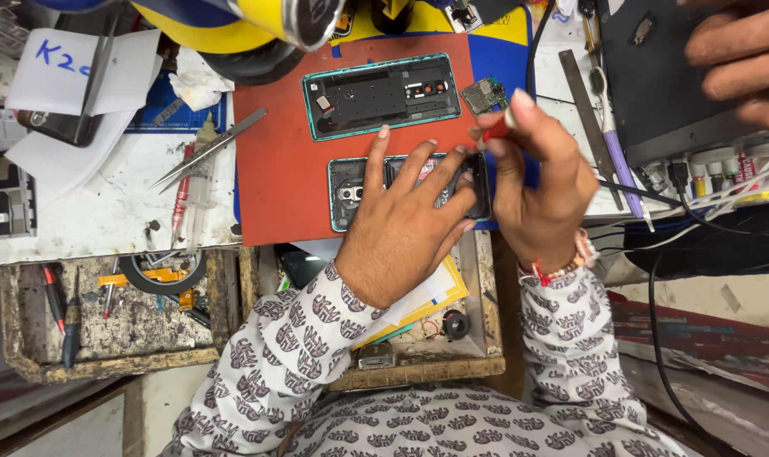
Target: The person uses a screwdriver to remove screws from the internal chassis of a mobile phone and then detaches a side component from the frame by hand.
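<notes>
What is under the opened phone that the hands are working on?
A red mat lies under the opened phone. The left hand covers much of the phone, so what lies directly beneath it is hidden.

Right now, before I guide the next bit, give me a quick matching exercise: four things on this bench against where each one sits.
Things:
1. opened phone
2. teal back cover
3. tweezers
4. red-handled tool

Places:
A. in the right hand
B. on the white surface left of the red mat
C. under the left hand
D. at the far end of the red mat

Pairs: 1-C, 2-D, 3-B, 4-A
</notes>
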